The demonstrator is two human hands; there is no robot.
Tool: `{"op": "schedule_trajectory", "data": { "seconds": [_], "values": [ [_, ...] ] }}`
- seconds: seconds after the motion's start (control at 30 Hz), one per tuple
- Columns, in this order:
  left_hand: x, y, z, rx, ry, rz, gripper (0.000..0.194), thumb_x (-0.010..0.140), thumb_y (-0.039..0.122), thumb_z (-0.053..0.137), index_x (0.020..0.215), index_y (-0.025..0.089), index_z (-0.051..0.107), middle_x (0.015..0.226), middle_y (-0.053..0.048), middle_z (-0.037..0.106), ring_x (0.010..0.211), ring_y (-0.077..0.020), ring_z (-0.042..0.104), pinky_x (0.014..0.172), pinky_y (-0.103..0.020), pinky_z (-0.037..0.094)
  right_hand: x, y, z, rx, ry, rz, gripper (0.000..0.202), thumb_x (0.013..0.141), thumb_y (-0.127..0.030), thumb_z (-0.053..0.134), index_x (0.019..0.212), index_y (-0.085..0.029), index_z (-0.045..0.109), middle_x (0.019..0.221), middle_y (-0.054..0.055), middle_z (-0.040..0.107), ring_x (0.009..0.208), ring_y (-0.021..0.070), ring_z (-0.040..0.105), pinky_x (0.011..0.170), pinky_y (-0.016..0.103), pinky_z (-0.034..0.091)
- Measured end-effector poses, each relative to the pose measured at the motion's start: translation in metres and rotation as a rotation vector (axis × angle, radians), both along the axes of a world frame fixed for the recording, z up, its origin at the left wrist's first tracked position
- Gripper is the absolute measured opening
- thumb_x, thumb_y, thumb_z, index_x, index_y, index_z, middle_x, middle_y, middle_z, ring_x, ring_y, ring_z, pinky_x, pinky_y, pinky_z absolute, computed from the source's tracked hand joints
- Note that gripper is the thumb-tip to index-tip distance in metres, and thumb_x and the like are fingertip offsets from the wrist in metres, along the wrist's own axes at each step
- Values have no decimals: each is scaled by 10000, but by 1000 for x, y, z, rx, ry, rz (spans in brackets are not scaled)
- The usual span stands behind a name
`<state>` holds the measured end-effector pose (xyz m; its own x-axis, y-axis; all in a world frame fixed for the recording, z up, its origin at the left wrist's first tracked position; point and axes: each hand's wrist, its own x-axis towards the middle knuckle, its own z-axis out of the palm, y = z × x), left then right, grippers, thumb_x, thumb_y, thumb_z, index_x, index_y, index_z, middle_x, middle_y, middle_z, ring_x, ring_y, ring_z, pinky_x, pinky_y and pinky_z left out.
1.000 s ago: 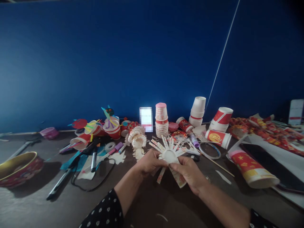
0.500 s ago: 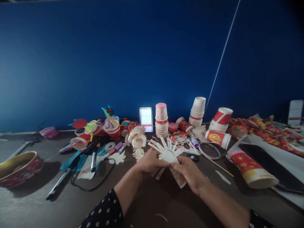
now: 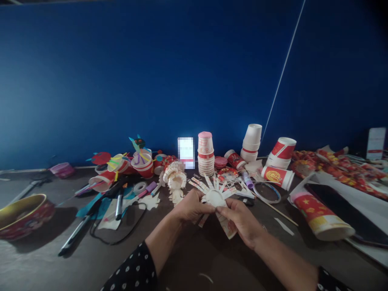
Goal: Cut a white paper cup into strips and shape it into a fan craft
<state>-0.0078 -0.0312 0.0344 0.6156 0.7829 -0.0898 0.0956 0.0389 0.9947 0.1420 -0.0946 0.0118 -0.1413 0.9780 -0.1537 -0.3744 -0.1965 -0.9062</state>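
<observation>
A paper cup cut into strips (image 3: pixel 216 198) is held between both hands above the table's front middle. Its round white base faces up, and narrow strips fan out from it; a wider uncut-looking piece hangs down toward me. My left hand (image 3: pixel 194 206) pinches the left edge, thumb on top near the base. My right hand (image 3: pixel 242 218) grips the right side, its thumb close to the other thumb. The fingers underneath are partly hidden by the cup.
Behind the hands stands a stack of paper cups (image 3: pixel 206 161). Pens, tape and a black cord (image 3: pixel 121 242) lie to the left, near a red bowl (image 3: pixel 24 214). On the right are a red-and-yellow cup (image 3: pixel 321 218), a dark phone (image 3: pixel 348 214) and a thin stick (image 3: pixel 281 212).
Almost nothing differs. Both hands keep the same hold on the cut cup, and the view has shifted very slightly.
</observation>
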Motion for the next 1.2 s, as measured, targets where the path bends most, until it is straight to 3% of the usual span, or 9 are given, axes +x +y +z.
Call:
{"op": "schedule_trajectory", "data": {
  "seconds": [0.17, 0.37, 0.5, 0.67, 0.83, 0.93, 1.07, 1.2],
  "values": [
    [4, -5, 2, -101, -129, 10, 199, 517, 219, 728, 663, 97, 670, 558, -4, 607, 513, -104, 517, 519, -204, 415, 0, 0, 0, 9, 19, 5, 279, 578, -351, 783, 701, -151, 631, 605, -5, 637, 542, 127, 543, 547, 241, 387],
    [4, -1, -11, -50, -171, 6, 142, 522, 173, 680, 640, 94, 667, 588, -35, 615, 580, -139, 547, 544, -218, 432, 0, 0, 1, 27, 34, 4, 260, 559, -324, 793, 673, -151, 635, 594, -10, 640, 549, 134, 552, 561, 245, 386],
    [5, 1, -15, -38, -141, 48, 70, 526, 123, 607, 583, 95, 636, 546, -24, 588, 484, -103, 498, 466, -193, 389, -1, 0, 4, 25, 7, -11, 261, 537, -323, 800, 646, -150, 638, 559, -17, 624, 529, 127, 534, 545, 242, 375],
    [4, 0, -9, -45, -86, 63, 35, 507, 132, 637, 520, 107, 616, 479, -7, 554, 486, -111, 501, 497, -210, 414, -1, 0, 4, 19, -74, -42, 277, 515, -346, 806, 583, -154, 619, 510, -36, 582, 480, 107, 488, 511, 235, 348],
    [-3, 3, -2, -95, -131, -79, 216, 518, 227, 751, 690, 113, 686, 656, -30, 647, 643, -136, 568, 651, -235, 451, 4, 2, 2, 32, -47, 7, 282, 564, -349, 781, 721, -145, 667, 642, 7, 653, 581, 137, 556, 589, 256, 395],
    [-9, 7, -1, -103, -96, -127, 277, 523, 253, 775, 736, 101, 685, 685, -37, 651, 626, -128, 564, 605, -216, 443, 6, 2, 4, 31, -21, 21, 266, 581, -331, 772, 749, -150, 671, 657, 12, 665, 618, 146, 578, 621, 261, 412],
    [-11, 6, 3, -94, -52, -86, 254, 554, 286, 759, 698, 101, 662, 633, -22, 633, 516, -96, 520, 483, -189, 401, 6, 3, 2, 28, -40, 21, 266, 571, -337, 780, 719, -149, 662, 629, 8, 660, 598, 150, 583, 624, 273, 423],
    [-7, 3, 7, -43, -92, -27, 224, 523, 231, 768, 674, 114, 650, 612, -4, 631, 599, -122, 562, 555, -200, 433, 6, 4, 0, 42, -81, 17, 293, 567, -370, 783, 715, -147, 665, 654, 10, 666, 596, 146, 577, 618, 273, 421]
  ]
}}
